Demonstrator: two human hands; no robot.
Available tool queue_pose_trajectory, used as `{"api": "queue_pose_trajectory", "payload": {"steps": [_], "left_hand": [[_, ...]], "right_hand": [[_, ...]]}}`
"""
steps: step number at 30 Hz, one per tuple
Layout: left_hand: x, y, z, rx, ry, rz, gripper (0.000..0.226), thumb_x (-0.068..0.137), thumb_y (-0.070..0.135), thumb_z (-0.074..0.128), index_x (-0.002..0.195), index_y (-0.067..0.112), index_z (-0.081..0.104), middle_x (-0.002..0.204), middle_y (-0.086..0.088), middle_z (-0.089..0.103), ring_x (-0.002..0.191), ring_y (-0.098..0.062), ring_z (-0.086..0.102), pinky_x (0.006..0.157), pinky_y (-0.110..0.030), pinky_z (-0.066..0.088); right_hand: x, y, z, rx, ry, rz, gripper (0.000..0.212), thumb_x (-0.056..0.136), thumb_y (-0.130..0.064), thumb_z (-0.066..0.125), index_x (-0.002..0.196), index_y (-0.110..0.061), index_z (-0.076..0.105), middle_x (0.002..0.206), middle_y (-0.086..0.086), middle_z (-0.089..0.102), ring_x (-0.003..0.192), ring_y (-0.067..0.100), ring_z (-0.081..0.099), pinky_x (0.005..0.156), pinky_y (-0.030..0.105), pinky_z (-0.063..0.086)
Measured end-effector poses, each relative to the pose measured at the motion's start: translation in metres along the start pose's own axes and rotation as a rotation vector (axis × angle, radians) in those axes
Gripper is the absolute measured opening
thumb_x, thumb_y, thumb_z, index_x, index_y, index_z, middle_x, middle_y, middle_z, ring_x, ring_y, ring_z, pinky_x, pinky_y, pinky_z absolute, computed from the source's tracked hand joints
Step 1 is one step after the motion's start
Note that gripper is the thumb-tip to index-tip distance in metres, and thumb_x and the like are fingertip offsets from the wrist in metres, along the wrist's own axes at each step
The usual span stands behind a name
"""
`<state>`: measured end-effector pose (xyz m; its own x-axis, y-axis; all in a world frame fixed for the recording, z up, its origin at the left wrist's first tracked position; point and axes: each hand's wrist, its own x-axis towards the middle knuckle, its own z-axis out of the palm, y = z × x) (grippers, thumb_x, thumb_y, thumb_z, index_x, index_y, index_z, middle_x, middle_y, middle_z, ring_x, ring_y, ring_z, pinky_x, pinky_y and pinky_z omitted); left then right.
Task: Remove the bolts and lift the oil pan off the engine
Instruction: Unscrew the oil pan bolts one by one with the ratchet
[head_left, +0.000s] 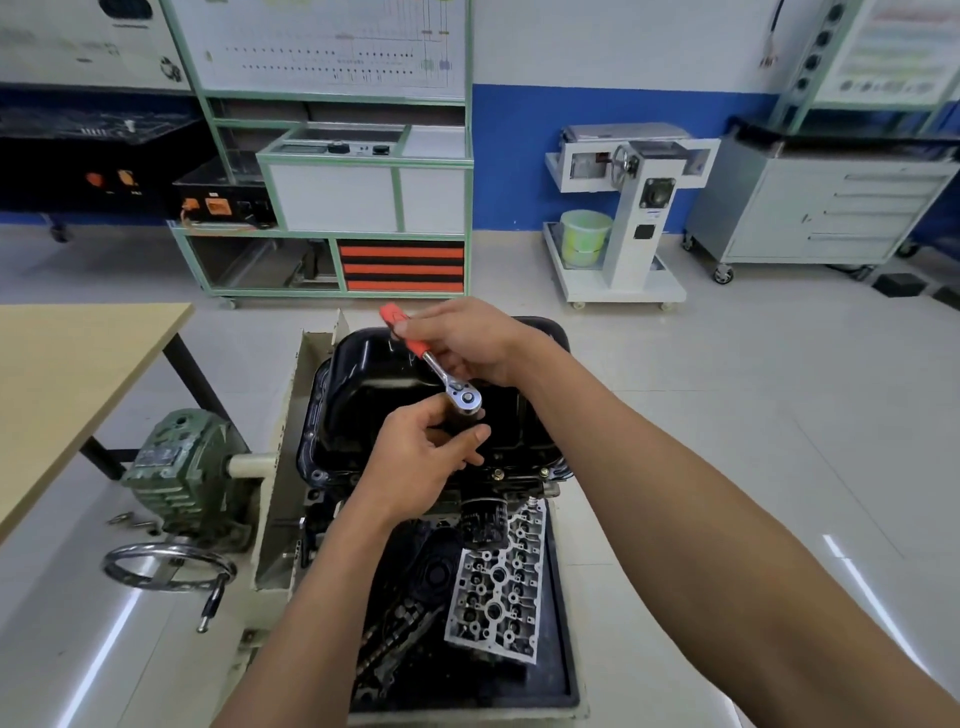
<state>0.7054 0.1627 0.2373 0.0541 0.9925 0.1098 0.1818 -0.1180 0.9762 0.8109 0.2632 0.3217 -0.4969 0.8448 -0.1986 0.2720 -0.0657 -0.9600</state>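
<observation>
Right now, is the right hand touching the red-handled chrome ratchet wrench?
Touching. Head view shows the right hand curled round the red handle of the ratchet wrench; the left hand pinches the dark socket under its head.

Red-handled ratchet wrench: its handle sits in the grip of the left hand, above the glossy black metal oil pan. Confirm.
Wrong hand. The head view shows the red-handled ratchet wrench with its handle in the grip of the right hand, above the glossy black metal oil pan; the left hand holds the dark socket under its head.
</observation>
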Motion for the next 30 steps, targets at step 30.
{"api": "queue_pose_trajectory", "payload": {"steps": [30], "left_hand": [[-0.005, -0.004, 0.009, -0.119, 0.089, 0.056, 0.029, 0.079, 0.008, 0.086, 0.099, 0.025, 0.075, 0.089, 0.002, 0.078, 0.058, -0.016, 0.068, 0.058, -0.021, 0.054]], "right_hand": [[-0.079, 0.048, 0.019, 0.745, 0.836, 0.037, 0.025, 0.096, -0.023, 0.067, 0.073, -0.014, 0.063, 0.057, -0.002, 0.044, 0.049, 0.009, 0.036, 0.041, 0.022, 0.028]]}}
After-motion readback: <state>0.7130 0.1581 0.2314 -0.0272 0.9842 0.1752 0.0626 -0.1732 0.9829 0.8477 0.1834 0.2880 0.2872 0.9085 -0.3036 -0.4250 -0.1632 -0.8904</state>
